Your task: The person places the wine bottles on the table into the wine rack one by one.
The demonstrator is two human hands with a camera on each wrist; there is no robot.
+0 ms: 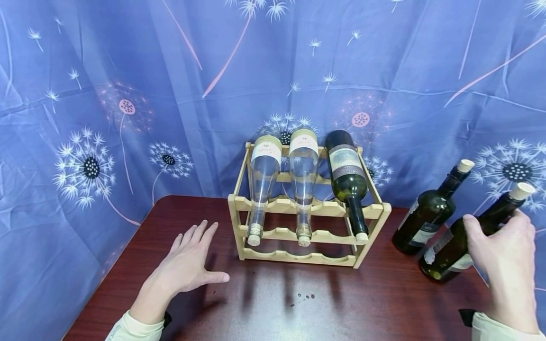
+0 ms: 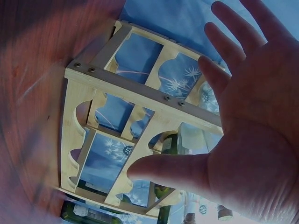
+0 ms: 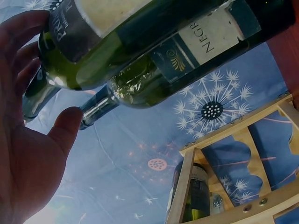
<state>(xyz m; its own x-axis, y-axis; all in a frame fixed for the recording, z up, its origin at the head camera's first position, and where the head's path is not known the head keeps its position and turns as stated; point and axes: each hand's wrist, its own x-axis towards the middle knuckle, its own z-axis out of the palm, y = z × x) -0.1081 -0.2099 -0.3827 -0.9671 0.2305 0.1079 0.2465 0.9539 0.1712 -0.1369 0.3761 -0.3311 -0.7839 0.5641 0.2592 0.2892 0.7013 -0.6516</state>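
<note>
My right hand (image 1: pixel 505 263) is at the shoulder and neck of the nearer dark green wine bottle (image 1: pixel 452 253), thumb spread to one side and fingers on the far side. The right wrist view shows a gap between the thumb (image 3: pixel 67 126) and that corked bottle (image 3: pixel 112 42). A second corked green bottle (image 1: pixel 426 215) stands just behind it. My left hand (image 1: pixel 183 265) is empty, fingers spread, over the table left of the wooden wine rack (image 1: pixel 294 255). On the rack's top tier lie two clear bottles (image 1: pixel 263 184) (image 1: pixel 304 180) and one dark green bottle (image 1: pixel 347 175), corks forward.
The rack's two lower tiers have scalloped rails (image 1: pixel 298 234). It stands on a dark red wooden table (image 1: pixel 204 312) with small dark spots (image 1: pixel 304 297) in front. A blue dandelion-print curtain (image 1: pixel 179 118) hangs behind the table and along its left side.
</note>
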